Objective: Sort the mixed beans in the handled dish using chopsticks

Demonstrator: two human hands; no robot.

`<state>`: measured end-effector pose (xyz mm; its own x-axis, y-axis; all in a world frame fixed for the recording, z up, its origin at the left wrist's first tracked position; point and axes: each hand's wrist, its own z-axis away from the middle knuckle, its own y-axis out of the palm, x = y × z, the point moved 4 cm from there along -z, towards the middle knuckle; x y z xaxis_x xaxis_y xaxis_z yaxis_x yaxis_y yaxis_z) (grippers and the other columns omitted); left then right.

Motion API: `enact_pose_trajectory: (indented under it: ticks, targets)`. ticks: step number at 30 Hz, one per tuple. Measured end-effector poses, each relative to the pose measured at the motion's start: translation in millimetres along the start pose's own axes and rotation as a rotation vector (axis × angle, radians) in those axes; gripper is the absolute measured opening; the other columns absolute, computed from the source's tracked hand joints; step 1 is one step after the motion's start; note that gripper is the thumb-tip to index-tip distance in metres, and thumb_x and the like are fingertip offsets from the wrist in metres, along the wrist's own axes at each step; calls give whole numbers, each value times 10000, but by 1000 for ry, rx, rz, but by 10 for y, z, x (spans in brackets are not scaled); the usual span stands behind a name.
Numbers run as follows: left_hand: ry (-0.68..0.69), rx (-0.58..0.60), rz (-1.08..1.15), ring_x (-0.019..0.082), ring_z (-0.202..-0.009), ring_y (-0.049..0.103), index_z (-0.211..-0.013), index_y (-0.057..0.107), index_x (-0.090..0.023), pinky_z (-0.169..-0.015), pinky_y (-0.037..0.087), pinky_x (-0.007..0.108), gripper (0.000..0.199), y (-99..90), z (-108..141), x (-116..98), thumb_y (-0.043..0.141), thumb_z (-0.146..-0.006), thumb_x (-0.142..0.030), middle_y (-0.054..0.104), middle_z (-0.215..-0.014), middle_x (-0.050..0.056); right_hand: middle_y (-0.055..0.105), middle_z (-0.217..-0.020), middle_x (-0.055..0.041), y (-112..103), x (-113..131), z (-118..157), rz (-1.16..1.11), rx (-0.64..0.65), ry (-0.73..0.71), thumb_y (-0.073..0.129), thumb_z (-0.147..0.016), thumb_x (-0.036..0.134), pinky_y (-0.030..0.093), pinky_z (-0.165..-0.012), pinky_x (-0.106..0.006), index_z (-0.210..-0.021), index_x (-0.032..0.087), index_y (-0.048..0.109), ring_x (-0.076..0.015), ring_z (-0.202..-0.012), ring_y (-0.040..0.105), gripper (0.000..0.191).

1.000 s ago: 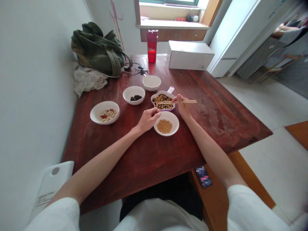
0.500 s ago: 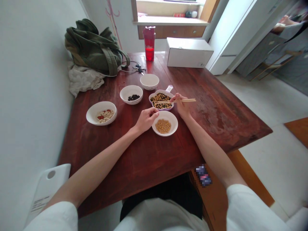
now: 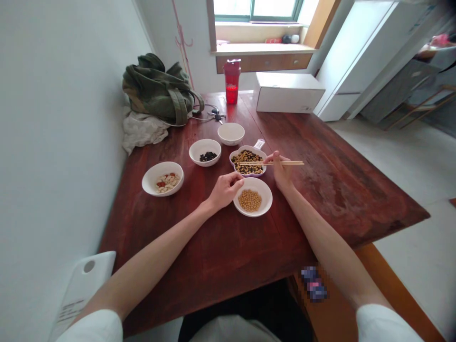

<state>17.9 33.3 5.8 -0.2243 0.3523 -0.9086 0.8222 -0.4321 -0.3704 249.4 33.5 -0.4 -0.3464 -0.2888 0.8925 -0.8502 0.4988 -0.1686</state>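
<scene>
Red-stained wooden table (image 3: 313, 199), window behind. Wooden chopsticks (image 3: 285, 163) are gripped in the right hand (image 3: 281, 173), tips held across a small purple handled dish (image 3: 235, 167) of mixed beans (image 3: 247, 156). Left hand (image 3: 226, 191) is loosely curled just beside a white bowl (image 3: 258, 212) of soybeans (image 3: 250, 200); whether anything is held in it cannot be told. Beans could be spilled onto the wood if the dish were tipped by chopstick pressure on its rim; soybeans could be scattered if the bowl were nudged by the left hand.
</scene>
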Motion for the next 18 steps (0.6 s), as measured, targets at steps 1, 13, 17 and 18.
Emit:
enact_pose_trajectory:
  ticks: [1, 13, 17, 18]
  targets:
    - [0, 2, 0, 132, -648, 547, -882, 714, -135, -608, 416, 230, 253, 0, 2, -2, 579, -932, -343, 664, -743, 19, 738, -725, -25, -2, -13, 1, -15, -7, 5, 418, -969, 718, 518, -803, -354, -683, 230, 720, -198, -732, 680, 642]
    - [-8, 19, 15, 138, -671, 569, -903, 716, -137, -628, 425, 241, 278, -8, 15, -16, 579, -956, -373, 679, -776, 28, 734, -704, -29, -42, -49, -13, -49, -35, 48, 437, -974, 696, 528, -782, -358, -654, 236, 714, -202, -722, 689, 625]
    - [-13, 30, 11, 142, -676, 579, -902, 716, -140, -630, 434, 241, 280, -8, 14, -12, 574, -956, -375, 685, -785, 32, 741, -718, -34, -5, -18, -5, -37, -3, 30, 455, -968, 696, 531, -786, -374, -669, 238, 728, -212, -728, 689, 611]
    - [-16, 31, 13, 142, -673, 579, -898, 715, -140, -626, 434, 240, 278, -9, 14, -10, 575, -955, -374, 686, -782, 31, 744, -721, -35, 6, -12, -2, -31, 7, 25, 460, -966, 697, 531, -784, -376, -673, 238, 729, -214, -728, 690, 607]
